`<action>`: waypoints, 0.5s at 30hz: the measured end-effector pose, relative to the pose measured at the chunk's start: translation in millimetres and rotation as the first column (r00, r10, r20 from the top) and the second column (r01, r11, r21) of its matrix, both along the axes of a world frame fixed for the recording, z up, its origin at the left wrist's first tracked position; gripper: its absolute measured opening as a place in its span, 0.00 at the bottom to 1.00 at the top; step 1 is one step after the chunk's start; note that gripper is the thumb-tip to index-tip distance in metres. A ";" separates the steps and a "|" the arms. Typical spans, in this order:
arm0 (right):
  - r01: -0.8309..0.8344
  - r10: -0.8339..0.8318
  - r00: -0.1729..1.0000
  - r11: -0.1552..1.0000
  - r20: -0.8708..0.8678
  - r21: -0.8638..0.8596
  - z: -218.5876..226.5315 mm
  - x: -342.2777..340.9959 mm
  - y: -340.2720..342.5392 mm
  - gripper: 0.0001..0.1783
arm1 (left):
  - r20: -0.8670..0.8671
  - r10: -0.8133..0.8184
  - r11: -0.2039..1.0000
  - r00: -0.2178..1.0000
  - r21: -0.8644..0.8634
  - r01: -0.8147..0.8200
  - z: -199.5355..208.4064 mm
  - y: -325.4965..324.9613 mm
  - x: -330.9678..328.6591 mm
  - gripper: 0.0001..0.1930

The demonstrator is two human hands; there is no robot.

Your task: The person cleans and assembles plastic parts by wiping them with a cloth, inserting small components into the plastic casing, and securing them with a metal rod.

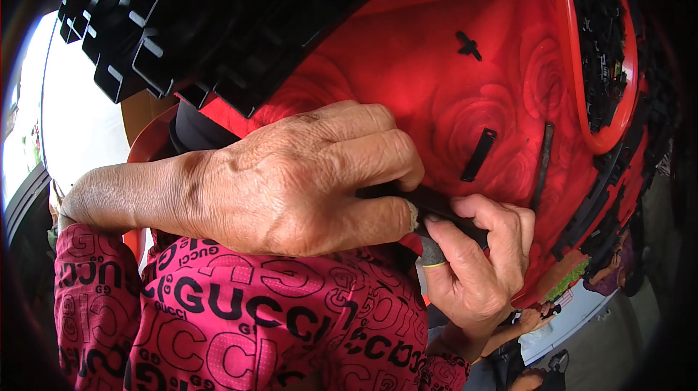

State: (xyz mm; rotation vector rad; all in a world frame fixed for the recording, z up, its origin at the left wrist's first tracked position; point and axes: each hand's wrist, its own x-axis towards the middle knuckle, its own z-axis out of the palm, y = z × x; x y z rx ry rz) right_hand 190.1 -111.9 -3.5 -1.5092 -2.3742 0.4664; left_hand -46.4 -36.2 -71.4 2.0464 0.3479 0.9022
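My left hand (313, 180) reaches in from the left, back upward, its fingers curled round a black plastic piece (436, 205). From the lower right my right hand (480, 260) pinches the same piece at its other side. A grey finger cover (432, 251) with a yellow edge sits on one digit of the right hand. Much of the piece is hidden by my fingers, so its full shape cannot be made out. Both hands are over the near part of a red rose-patterned cloth (392, 34).
Long black plastic strips (182, 34) are piled at the upper left. Small black pieces (479, 154) and a thin black rod (543, 165) lie on the cloth. On the right stands a red-rimmed basket (602, 142) of black parts. Another person's hand (531, 318) shows at lower right.
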 end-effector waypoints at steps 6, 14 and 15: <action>0.007 -0.007 1.000 0.999 0.012 -0.044 2.6 -3.1 2.7 0.17 | -0.040 0.020 0.999 0.999 0.026 -0.019 1.1 -0.7 0.0 0.17; 0.044 -0.069 0.988 0.983 -0.136 -0.181 16.7 7.5 1.4 0.15 | 0.064 0.036 0.995 0.997 0.090 -0.042 2.3 -0.8 5.1 0.14; 0.108 -0.144 0.969 0.977 -0.198 -0.182 14.4 7.8 0.7 0.16 | 0.065 0.019 0.997 0.998 0.078 -0.024 3.2 0.9 5.2 0.13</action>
